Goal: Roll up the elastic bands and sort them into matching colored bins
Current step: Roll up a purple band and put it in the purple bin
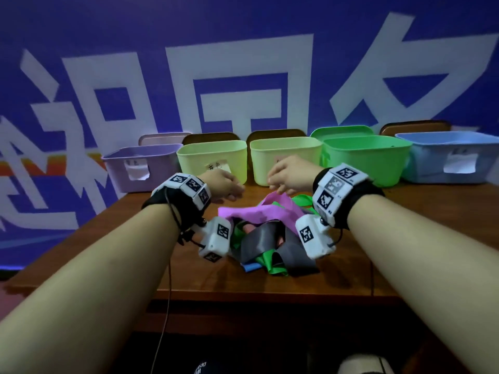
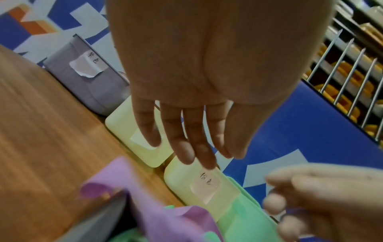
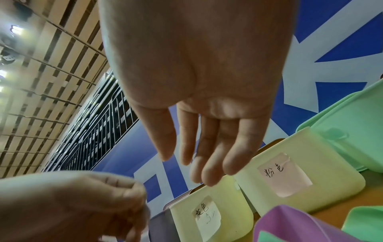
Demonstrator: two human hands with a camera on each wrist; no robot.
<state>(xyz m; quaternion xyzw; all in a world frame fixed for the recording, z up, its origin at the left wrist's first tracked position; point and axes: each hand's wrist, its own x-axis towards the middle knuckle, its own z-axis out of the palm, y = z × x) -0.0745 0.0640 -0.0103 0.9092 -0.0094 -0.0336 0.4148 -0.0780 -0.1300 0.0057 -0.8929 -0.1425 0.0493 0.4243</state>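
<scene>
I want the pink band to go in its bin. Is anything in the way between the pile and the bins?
Nothing visible. The pink band lies on top of the pile, and bare table runs to the open-topped bins. Both hands hover above.

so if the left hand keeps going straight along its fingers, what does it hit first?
Probably the front wall of a pale yellow bin: in the left wrist view the left hand has straight fingers pointing at the two yellow bins. Depth is unclear, so which of the two is uncertain.

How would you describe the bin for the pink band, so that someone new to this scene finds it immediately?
Five bins stand in a row at the far edge of the wooden table. Two are pale yellow; take the right yellow bin, directly beside the green bin. Its twin, the left yellow bin, stands next to the purple bin.
</scene>
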